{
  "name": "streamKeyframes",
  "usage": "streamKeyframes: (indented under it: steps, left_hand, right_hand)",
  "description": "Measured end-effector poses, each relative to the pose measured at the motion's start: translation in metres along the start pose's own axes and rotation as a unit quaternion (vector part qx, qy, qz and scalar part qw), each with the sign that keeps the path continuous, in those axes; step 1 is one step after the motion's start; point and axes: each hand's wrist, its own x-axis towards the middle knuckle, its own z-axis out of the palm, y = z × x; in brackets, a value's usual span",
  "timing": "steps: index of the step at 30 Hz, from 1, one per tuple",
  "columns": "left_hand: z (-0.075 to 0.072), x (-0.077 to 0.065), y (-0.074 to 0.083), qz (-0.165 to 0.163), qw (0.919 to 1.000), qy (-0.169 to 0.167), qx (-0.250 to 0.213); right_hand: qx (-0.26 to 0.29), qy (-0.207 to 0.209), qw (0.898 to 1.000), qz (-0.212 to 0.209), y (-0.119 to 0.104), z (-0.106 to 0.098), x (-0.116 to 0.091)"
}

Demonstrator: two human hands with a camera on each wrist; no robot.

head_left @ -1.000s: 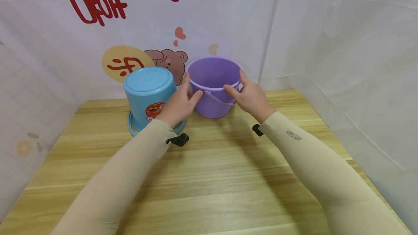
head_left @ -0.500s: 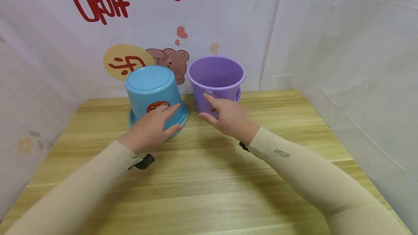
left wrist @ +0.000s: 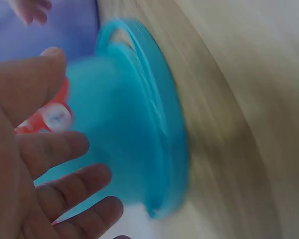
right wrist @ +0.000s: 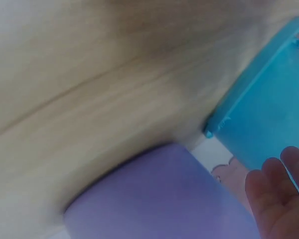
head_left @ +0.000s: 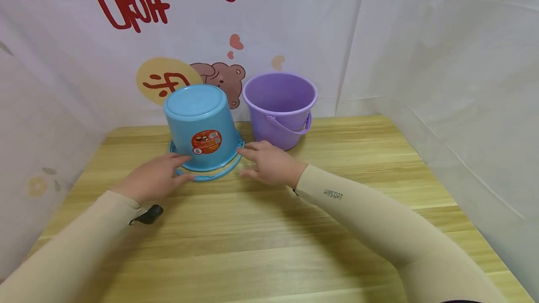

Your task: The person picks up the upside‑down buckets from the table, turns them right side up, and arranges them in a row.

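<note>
A blue bucket point(head_left: 195, 120) stands upside down on the wooden table, its handle lying round the rim and a red label on its side. To its right a purple bucket point(head_left: 280, 123) stands upright, its handle hanging down at the front. My left hand point(head_left: 153, 176) is at the blue bucket's lower left, fingers extended; in the left wrist view the fingers point(left wrist: 74, 184) are spread beside its wall. My right hand point(head_left: 271, 162) reaches toward the blue bucket's right side, in front of the purple bucket. Whether either hand touches the blue bucket I cannot tell.
The wooden table point(head_left: 261, 242) carries both buckets near its back edge. Behind it hangs a white sheet point(head_left: 294, 22) with red lettering and a cartoon bear. White sheets also enclose the left and right sides.
Both hands have let go of the purple bucket's rim and moved left and down, to either side of the blue bucket. The purple bucket stays in place, with its handle hanging.
</note>
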Motion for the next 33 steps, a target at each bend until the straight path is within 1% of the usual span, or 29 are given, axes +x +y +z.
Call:
streamKeyframes:
  steps: [3,6,10,13,16,23,27,33]
  left_hand:
    - [0.006,0.004,-0.018,-0.013,0.9998,-0.016,-0.001]
    - [0.012,0.007,-0.032,-0.024,0.9994,-0.026,-0.001]
    - [0.017,0.009,-0.042,-0.040,0.9986,-0.033,-0.012]
    - [0.018,0.011,-0.045,-0.050,0.9976,-0.040,-0.026]
    - [0.019,0.011,-0.046,-0.055,0.9971,-0.045,-0.029]
    - [0.026,0.014,-0.049,-0.041,0.9985,-0.037,-0.001]
    - [0.029,0.014,-0.050,-0.044,0.9983,-0.037,0.011]
    - [0.029,0.015,-0.045,-0.051,0.9974,-0.042,0.027]
  right_hand:
    - [-0.026,-0.017,0.999,-0.009,0.003,0.013,0.012]
    - [-0.049,-0.037,0.998,-0.012,0.006,0.022,0.024]
    - [-0.062,-0.071,0.996,0.000,0.006,0.027,0.037]
    - [-0.070,-0.089,0.993,0.013,0.005,0.031,0.044]
    - [-0.076,-0.108,0.991,0.029,0.002,0.034,0.050]
    - [-0.086,-0.140,0.984,0.061,-0.005,0.038,0.057]
    - [-0.079,-0.154,0.983,0.069,-0.007,0.037,0.056]
    - [-0.078,-0.162,0.981,0.072,-0.006,0.039,0.057]
